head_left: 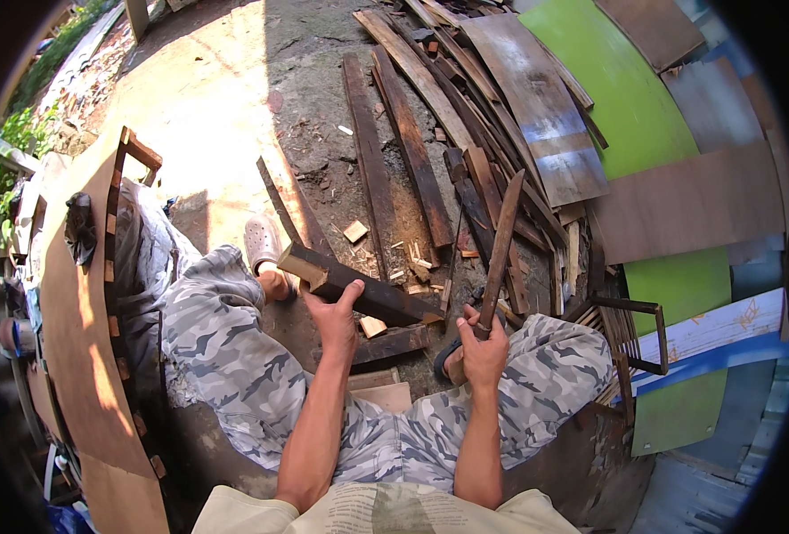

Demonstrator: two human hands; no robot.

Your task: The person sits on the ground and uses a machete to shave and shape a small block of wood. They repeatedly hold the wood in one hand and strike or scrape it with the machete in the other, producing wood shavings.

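Observation:
My left hand (333, 317) is closed around a short, dark wooden beam (378, 296), thumb on top. The beam lies slantwise between my knees, its pale cut end toward the left. In my right hand (483, 349) is a machete (504, 236) with a long, rusty brown blade, gripped at its lower end and pointing up and away from me. Its blade is apart from the beam. Beneath the beam lies another dark piece of wood (384, 345), partly hidden. Pale offcuts (355, 231) and chips are scattered just beyond.
Long dark planks (412, 147) lie on the ground ahead. A pile of timber and plywood sheets (537, 116) stands at the right, beside green panels (617, 80) and a slatted wooden frame (635, 334). To my left a curved plywood board (78, 320) rises beside my leg.

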